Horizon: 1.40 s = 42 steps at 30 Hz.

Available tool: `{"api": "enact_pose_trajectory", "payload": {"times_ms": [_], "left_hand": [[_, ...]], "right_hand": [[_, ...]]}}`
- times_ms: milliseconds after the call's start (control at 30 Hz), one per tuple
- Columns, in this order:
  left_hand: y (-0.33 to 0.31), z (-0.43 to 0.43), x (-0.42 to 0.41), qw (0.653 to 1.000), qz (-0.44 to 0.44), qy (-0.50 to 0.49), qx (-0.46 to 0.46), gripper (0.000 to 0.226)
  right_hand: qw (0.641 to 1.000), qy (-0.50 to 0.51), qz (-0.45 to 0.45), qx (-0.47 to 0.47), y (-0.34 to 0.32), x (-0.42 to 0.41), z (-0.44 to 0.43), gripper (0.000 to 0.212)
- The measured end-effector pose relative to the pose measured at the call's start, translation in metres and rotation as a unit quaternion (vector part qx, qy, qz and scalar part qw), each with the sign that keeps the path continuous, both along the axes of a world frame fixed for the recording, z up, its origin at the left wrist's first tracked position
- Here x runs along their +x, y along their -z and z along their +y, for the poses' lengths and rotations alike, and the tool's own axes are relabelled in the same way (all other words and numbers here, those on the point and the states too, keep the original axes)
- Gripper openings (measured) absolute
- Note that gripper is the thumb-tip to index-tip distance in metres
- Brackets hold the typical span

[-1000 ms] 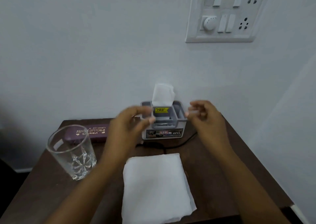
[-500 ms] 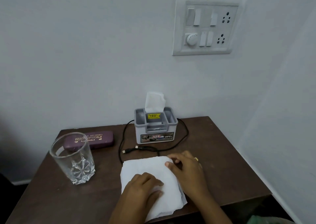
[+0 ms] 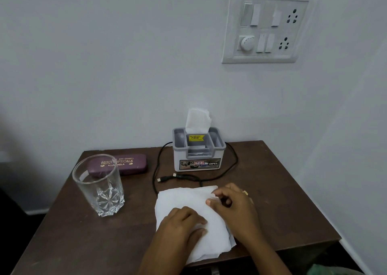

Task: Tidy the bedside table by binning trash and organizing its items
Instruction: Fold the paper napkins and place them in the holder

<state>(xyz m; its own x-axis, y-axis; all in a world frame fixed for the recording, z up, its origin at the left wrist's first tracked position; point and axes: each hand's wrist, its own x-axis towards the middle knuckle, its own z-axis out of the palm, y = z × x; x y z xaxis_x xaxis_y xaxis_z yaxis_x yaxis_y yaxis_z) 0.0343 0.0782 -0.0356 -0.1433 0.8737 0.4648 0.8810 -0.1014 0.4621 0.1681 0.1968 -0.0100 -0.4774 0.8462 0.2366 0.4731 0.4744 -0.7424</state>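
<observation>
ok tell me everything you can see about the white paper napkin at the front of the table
The white paper napkin is a thin, soft-looking, lightly creased sheet folded into a roughly square layered stack. It lies flat on the dark brown table, its near corner reaching the front edge. The left hand presses on its near part, fingers bent. The right hand pinches its right edge near the far corner. A black cable lies just beyond its far edge; whether they touch is unclear.
</observation>
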Motion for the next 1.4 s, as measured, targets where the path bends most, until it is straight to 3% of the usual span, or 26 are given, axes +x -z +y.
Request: {"api": "enact_pose_trajectory", "payload": {"times_ms": [300,367,433,500,567,667,767,833,900,1000,1133,1200,1400], "left_hand": [[0.001,0.000,0.001,1.000,-0.002,-0.003,0.022,0.012],[-0.005,-0.002,0.002,0.998,-0.021,-0.036,0.054,0.014],[-0.015,-0.007,-0.001,0.985,-0.057,-0.138,0.087,0.025],[-0.024,-0.013,-0.008,0.950,-0.129,-0.262,0.108,0.052],[-0.028,-0.017,-0.021,0.920,-0.225,-0.310,0.080,0.076],[-0.026,-0.016,-0.036,0.949,-0.200,-0.245,0.005,0.059],[-0.025,-0.015,-0.039,0.964,-0.213,-0.156,0.022,0.024],[-0.027,-0.017,-0.037,0.945,-0.314,-0.082,0.032,0.027],[-0.037,-0.020,-0.035,0.906,-0.423,-0.019,0.026,0.023],[-0.054,-0.017,-0.033,0.878,-0.478,0.005,0.008,0.014],[-0.068,-0.010,-0.035,0.836,-0.547,0.006,-0.049,0.018],[-0.070,-0.008,-0.038,0.830,-0.551,-0.001,-0.087,0.016],[-0.059,-0.009,-0.044,0.835,-0.511,-0.055,-0.197,0.044]], "right_hand": [[0.994,-0.059,0.091,-0.005,0.003,0.009,-0.011,0.017],[0.989,-0.066,0.120,-0.049,0.000,0.010,-0.013,0.019],[0.982,-0.086,0.135,-0.101,-0.005,0.012,-0.015,0.020],[0.976,-0.100,0.144,-0.127,-0.010,0.013,-0.017,0.016],[0.972,-0.097,0.164,-0.135,-0.014,0.014,-0.017,0.013],[0.961,-0.090,0.209,-0.159,-0.016,0.015,-0.015,0.007],[0.947,-0.088,0.238,-0.194,-0.018,0.020,-0.013,0.007],[0.946,-0.100,0.231,-0.206,-0.019,0.022,-0.012,0.012],[0.943,-0.130,0.213,-0.219,-0.020,0.023,-0.011,0.030],[0.933,-0.144,0.189,-0.271,-0.030,0.020,-0.009,0.034],[0.922,-0.124,0.161,-0.330,-0.041,0.014,-0.004,0.012],[0.917,-0.121,0.149,-0.349,-0.041,0.013,-0.003,0.011],[0.900,-0.116,0.136,-0.397,-0.038,0.019,-0.002,0.013]]}}
